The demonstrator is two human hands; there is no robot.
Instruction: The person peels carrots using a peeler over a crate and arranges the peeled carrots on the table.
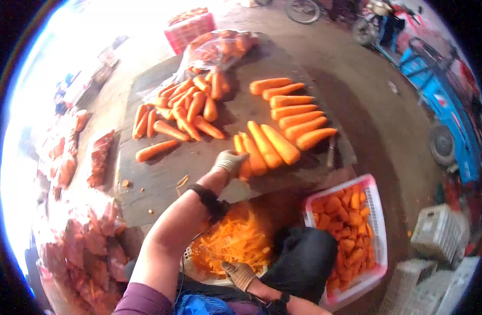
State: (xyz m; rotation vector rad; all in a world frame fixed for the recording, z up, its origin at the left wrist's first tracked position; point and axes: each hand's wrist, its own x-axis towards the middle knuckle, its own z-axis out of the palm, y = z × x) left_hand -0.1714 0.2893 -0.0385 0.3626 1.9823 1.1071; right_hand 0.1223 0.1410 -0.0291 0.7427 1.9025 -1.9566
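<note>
My left hand [230, 161], in a pale work glove, reaches over the table, its fingers closed at the end of an orange carrot [244, 170]. That carrot is at the left end of a row of smooth, peeled-looking carrots [264, 146]. Low in front of my lap, my right hand [241, 275], also gloved, is curled closed. A thin shape shows at its fingers, too blurred to name. Just above this hand, a heap of orange peelings [233, 239] fills a light basket whose rim is mostly covered.
More whole carrots [186, 107] lie piled on the dark table [151, 189], beside a plastic bag [220, 50]. Another carrot row [298, 113] lies right, near a knife-like tool [331, 152]. A white crate [380, 231] holds carrot chunks. Filled bags [83, 236] stand left; a blue cart [435, 94] stands right.
</note>
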